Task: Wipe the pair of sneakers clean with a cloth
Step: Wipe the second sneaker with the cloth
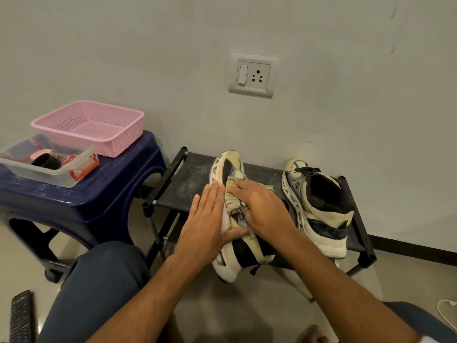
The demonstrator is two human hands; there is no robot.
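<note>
Against a grey wall, on a low black shoe rack [195,174], one sneaker [230,258] lies on its side. Your left hand [205,219] braces its sole with straight fingers, and your right hand [262,206] grips a bunched cloth [235,205] against its upper. The second sneaker [321,219] stands upright beside it.

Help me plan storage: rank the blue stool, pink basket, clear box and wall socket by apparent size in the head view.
1. blue stool
2. pink basket and clear box: alike, box nearer, unranked
3. wall socket
</note>
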